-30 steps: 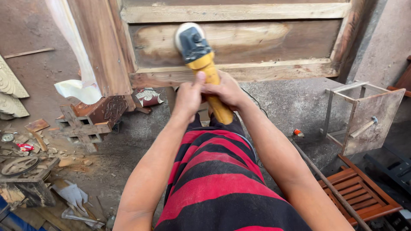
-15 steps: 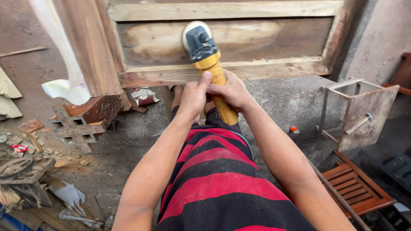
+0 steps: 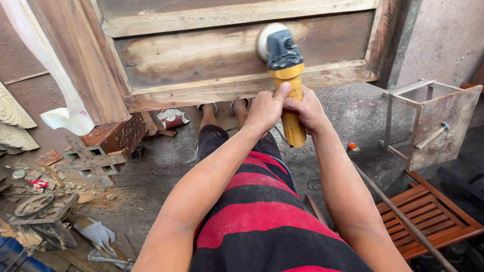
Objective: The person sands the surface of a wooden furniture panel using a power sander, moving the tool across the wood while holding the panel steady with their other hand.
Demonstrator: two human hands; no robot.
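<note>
Two hands, left hand [image 3: 264, 108] and right hand [image 3: 305, 108], grip clamped on yellow grey-headed sander [image 3: 285, 70] against worn wooden panel [image 3: 201, 53].

Sander [image 3: 285, 65] disc mostly hidden behind its own grey head. Wooden panel [image 3: 201, 50] cut off at top edge. Feet half hidden under panel's lower rail. Slatted wooden piece [image 3: 428, 216] cut at right edge.

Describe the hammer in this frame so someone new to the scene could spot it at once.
Start at the big wooden panel both hands are sanding, then look right to the small metal-framed stand on the concrete floor. The hammer rests slanted against its board, the only pale wooden-handled tool there.
</note>
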